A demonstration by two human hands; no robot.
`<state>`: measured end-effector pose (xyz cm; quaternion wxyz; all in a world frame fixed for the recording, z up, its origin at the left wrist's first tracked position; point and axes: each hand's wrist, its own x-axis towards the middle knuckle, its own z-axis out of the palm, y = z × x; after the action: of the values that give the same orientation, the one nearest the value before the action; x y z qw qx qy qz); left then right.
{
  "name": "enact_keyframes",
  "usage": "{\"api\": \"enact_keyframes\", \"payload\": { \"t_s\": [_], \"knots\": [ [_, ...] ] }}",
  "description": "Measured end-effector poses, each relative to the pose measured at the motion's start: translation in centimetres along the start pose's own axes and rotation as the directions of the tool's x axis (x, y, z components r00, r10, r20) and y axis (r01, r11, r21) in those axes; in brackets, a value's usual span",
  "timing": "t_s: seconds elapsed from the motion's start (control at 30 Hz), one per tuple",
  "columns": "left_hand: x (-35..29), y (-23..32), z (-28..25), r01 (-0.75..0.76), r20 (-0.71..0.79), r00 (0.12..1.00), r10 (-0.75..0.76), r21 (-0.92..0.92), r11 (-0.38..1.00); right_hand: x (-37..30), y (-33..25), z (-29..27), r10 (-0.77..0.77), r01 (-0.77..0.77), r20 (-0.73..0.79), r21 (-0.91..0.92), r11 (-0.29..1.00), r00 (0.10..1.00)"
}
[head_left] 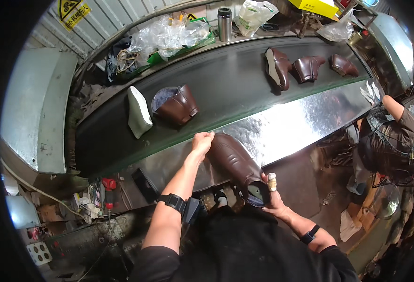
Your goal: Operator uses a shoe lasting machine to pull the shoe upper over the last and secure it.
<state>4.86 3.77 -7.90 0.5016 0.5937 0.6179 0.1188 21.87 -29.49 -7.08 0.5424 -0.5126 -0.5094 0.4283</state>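
A dark brown leather boot (235, 162) lies across the shiny metal ledge (291, 124) in front of me. My left hand (202, 142) grips its toe end near the edge of the black conveyor belt (225, 80). My right hand (272, 197), with a taped thumb, holds the boot's open shaft end. On the belt just beyond lie a white shoe last (138, 113) and a brown boot upper (176, 104).
Farther along the belt sit three more brown boots (308, 67). Behind it stand a steel flask (224, 23), plastic bags (169, 33) and a yellow box (315, 6). Another person (390, 136) works at the right.
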Motion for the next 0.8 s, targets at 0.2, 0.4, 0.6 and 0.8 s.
{"api": "enact_keyframes", "payload": {
  "t_s": [0.2, 0.4, 0.6, 0.8],
  "knots": [
    [-4.7, 2.6, 4.6, -0.085, -0.272, 0.932, 0.238, 0.474, 0.876, 1.2, -0.8, -1.5, 0.187, -0.118, 0.241, -0.276, 0.954, 0.952],
    [-3.6, 2.2, 3.3, 0.042, -0.201, 0.980, 0.001, 0.211, 0.977, 0.1, 6.8, -2.0, -0.022, 0.097, 0.232, -0.318, 0.943, 0.973],
    [-1.9, 1.9, 2.5, 0.002, -0.238, 0.971, 0.004, 0.022, 1.000, -0.3, 10.8, -0.7, 0.331, -0.330, 0.075, -0.020, 0.944, 0.941],
    [-6.1, 1.6, -4.0, 0.012, -0.270, 0.961, -0.059, -0.172, 0.985, 8.4, -2.7, -1.9, -0.054, -0.043, 0.462, 0.196, 0.980, 0.885]
  ]
}}
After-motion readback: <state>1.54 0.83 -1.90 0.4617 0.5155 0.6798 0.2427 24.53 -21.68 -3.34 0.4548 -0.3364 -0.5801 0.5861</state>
